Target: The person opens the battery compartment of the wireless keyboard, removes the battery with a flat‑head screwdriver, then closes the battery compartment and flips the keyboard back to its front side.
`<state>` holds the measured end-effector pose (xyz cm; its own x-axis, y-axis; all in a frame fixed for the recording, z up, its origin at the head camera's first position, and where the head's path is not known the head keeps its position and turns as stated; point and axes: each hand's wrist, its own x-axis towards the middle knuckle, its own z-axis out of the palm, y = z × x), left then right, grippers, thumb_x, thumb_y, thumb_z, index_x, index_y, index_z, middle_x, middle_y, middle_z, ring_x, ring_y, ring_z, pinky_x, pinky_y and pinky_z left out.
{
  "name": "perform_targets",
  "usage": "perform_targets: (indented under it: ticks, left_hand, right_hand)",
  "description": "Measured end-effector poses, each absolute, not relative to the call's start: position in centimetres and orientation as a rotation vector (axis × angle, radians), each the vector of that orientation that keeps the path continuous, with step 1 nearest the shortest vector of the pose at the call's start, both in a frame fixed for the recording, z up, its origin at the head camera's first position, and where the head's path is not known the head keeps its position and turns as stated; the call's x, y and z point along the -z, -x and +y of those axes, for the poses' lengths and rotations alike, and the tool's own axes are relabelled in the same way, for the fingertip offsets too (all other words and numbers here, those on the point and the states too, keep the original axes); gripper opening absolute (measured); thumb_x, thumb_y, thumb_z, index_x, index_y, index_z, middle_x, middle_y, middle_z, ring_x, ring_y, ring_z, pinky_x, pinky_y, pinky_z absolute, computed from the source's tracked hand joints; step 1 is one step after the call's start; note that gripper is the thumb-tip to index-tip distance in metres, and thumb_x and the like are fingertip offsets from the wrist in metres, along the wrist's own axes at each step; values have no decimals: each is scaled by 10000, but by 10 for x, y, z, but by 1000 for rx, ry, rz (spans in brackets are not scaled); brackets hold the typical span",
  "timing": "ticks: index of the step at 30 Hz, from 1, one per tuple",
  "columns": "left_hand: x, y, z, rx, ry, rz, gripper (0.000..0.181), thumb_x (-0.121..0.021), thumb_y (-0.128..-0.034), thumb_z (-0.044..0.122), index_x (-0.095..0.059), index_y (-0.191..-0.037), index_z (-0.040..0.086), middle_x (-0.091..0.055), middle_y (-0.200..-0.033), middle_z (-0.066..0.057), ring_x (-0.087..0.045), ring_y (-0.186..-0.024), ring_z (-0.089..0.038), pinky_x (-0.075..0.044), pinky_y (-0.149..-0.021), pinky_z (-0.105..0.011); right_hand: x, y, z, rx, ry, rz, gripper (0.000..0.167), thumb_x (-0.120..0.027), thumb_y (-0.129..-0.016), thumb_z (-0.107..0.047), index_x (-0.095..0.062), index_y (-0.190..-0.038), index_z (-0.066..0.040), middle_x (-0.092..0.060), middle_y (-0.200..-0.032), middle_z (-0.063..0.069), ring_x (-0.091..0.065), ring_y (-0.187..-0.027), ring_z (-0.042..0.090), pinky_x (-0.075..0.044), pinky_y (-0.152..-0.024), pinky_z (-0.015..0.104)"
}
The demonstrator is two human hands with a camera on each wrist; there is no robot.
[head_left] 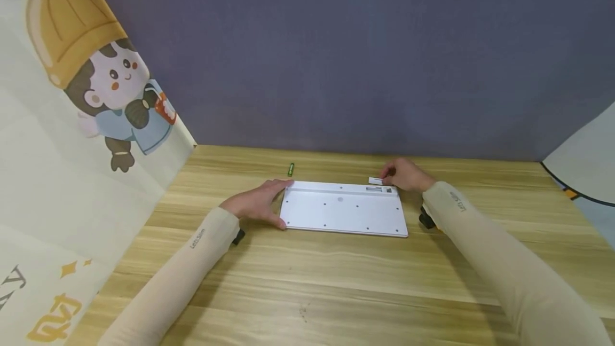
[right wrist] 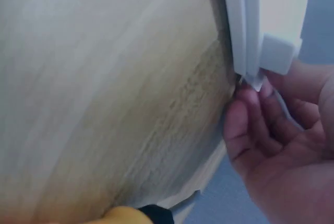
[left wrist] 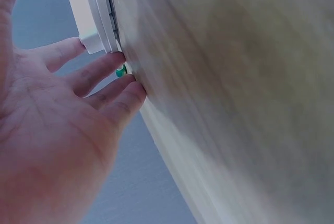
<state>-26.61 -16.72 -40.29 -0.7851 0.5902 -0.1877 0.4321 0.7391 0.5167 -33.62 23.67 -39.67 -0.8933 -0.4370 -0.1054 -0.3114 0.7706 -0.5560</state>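
A white keyboard (head_left: 342, 215) lies face down on the wooden table, its raised ridge along the far edge. An uncovered battery compartment (head_left: 375, 189) shows near the ridge's right end; what is inside is too small to tell. My left hand (head_left: 257, 203) spans the keyboard's left end, thumb by the near corner and extended fingers touching the far corner. Just beyond the keyboard's far right corner, my right hand (head_left: 405, 175) pinches a small white battery cover (head_left: 375, 181). In the right wrist view the curled fingers (right wrist: 237, 122) mostly hide the cover.
A green battery (head_left: 291, 170) lies on the table (head_left: 269, 292) beyond the keyboard's far left corner. A dark blue-grey panel (head_left: 336, 57) rises along the table's back edge. At the left stands a pale wall (head_left: 48, 175) with a cartoon figure.
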Motion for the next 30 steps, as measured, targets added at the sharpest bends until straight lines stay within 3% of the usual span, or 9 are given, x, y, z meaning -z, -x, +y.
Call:
perform_targets:
  ticks: [7,19,30]
  left_hand:
    - [403,267,-167,-655,-790,2596,1157,-861,-625,442,-192,-1516,129,-242,-1518,-128,-221,-1372,-287,-248,-1076,-464]
    - [404,266,-167,-649,-761,2596,1161,-860,-623,448,-183,-1520,155,-238,-1520,-117,-213,-1375,-274,-245,-1077,-458]
    - [404,266,-167,-664,-748,2590,1161,-856,-623,463,-183,-1521,168,-225,-1524,-127,-200,-1381,-278,-242,-1076,-470]
  right_hand:
    - [389,332,242,930,635,2771,46,-672,-867,-39,-703,-896,-22,-672,-844,55,-596,-757,199,-482,-660,320]
    - [377,323,242,927,697,2599,57,-676,-880,-105,-709,-919,-80,-666,-847,27,-578,-750,245,-490,-643,347]
    - [382,323,240,882,836,2631,38,-724,-831,-81,-726,-866,-67,-673,-803,-23,-593,-735,160,-494,-659,292]
